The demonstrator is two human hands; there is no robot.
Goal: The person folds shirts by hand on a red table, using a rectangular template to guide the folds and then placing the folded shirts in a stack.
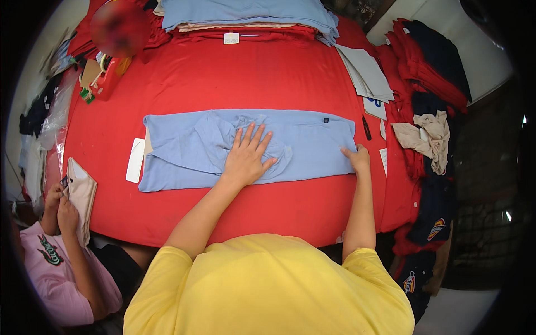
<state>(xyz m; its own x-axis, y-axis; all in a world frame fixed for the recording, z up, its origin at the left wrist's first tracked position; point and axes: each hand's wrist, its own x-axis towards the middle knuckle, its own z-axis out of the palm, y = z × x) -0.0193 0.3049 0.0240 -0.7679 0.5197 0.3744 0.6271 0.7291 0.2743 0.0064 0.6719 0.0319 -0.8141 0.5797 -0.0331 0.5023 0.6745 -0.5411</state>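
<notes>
A light blue garment (318, 145), folded into a long strip, lies across the red-covered table in front of me. Wrinkled cloth is bunched on top of its middle, and a small dark label shows towards its right end. My left hand (248, 156) rests flat on the bunched part with fingers spread. At the right end, my right hand (358, 158) pinches the garment's edge, thumb on top and the other fingers partly hidden. Beside the garment's left end lies a white tag (134, 161), next to a beige strip that peeks out from the cloth.
Folded light blue garments (251, 14) are stacked at the far edge. White card sheets (365, 72) and a dark slim tool (366, 128) lie right. Further right are red garments (419, 67) and a crumpled beige cloth (430, 139). At left, a person in pink holds a beige garment (81, 198).
</notes>
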